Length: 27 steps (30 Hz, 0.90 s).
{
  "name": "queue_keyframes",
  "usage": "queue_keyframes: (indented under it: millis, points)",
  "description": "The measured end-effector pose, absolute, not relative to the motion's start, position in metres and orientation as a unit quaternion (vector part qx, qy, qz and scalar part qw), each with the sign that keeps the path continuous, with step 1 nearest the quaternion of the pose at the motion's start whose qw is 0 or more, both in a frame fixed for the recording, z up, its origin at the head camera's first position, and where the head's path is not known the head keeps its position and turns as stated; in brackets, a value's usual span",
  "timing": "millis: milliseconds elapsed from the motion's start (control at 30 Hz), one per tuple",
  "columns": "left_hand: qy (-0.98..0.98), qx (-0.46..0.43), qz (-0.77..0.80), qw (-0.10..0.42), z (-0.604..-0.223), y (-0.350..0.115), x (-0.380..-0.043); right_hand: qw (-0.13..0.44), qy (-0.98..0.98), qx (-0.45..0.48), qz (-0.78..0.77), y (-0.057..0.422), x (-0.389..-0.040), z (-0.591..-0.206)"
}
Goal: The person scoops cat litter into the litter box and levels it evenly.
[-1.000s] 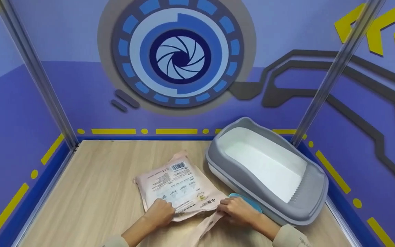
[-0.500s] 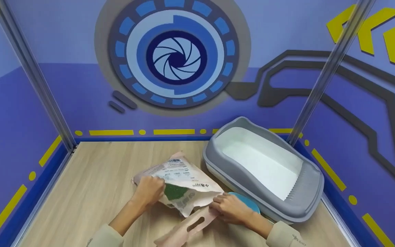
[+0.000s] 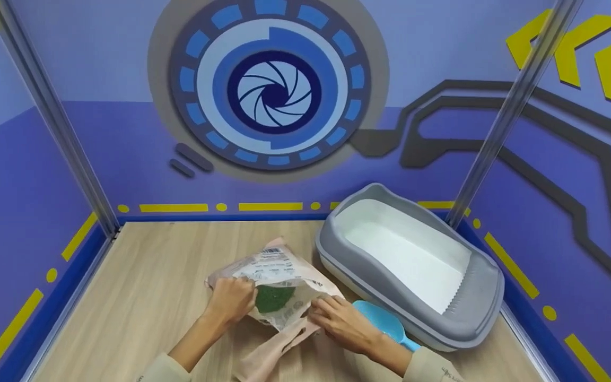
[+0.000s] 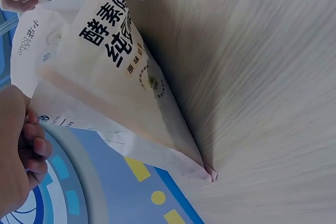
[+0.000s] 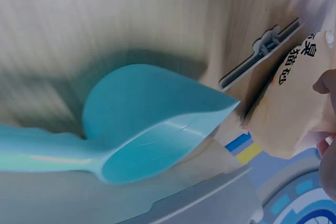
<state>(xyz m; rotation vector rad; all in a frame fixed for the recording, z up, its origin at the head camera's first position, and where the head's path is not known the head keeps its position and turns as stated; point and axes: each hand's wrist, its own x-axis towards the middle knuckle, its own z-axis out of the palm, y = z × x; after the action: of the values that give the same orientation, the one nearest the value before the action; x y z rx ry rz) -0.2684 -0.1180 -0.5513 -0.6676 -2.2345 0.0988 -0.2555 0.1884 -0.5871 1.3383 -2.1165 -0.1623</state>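
A pale pink cat litter bag (image 3: 284,262) lies on the table with its mouth pulled wide, and green litter (image 3: 273,298) shows inside. My left hand (image 3: 234,298) grips the left edge of the mouth, fingers curled over the film. At the right edge, my right hand (image 3: 345,321) pinches the bag near where a torn strip (image 3: 263,358) with a slot hangs off it. The left wrist view shows the bag's printed side (image 4: 118,72) tilted up beside the left hand (image 4: 16,150). In the right wrist view the right hand is partly cut off.
A grey and white litter box (image 3: 332,239) stands to the right of the bag. Between them lies a blue scoop (image 3: 377,315), large in the right wrist view. A narrow grey plastic piece (image 5: 261,53) lies near the bag. Walls enclose the table's back and sides.
The bag's mouth was nearly closed and now gapes, exposing green litter. My left hand moved up and left with the edge. My right hand shifted left, uncovering more of the scoop.
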Motion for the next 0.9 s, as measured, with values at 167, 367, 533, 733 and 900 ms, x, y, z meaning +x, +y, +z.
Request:
queue_keyframes:
  millis: [167,367,533,733,900]
  points:
    - [-0.889,-0.258,0.044,0.376,-0.551,-0.116,-0.267,0.296,-0.799,0.517,-0.081,0.184,-0.256,-0.589]
    - [-0.908,-0.245,0.081,0.331,-0.558,-0.099,-0.257,0.268,-0.787,0.549,-0.082,0.185,-0.258,-0.594]
    - [-0.884,-0.281,0.145,0.346,-0.564,-0.083,-0.254,0.25,-0.782,0.564,-0.089,0.192,-0.257,-0.595]
    - [-0.853,-0.272,0.149,0.419,-0.551,-0.094,-0.266,0.241,-0.778,0.574,-0.087,0.188,-0.254,-0.596]
    - [-0.836,-0.242,0.118,0.478,-0.542,-0.098,-0.276,0.274,-0.773,0.552,-0.15,0.182,-0.251,-0.593]
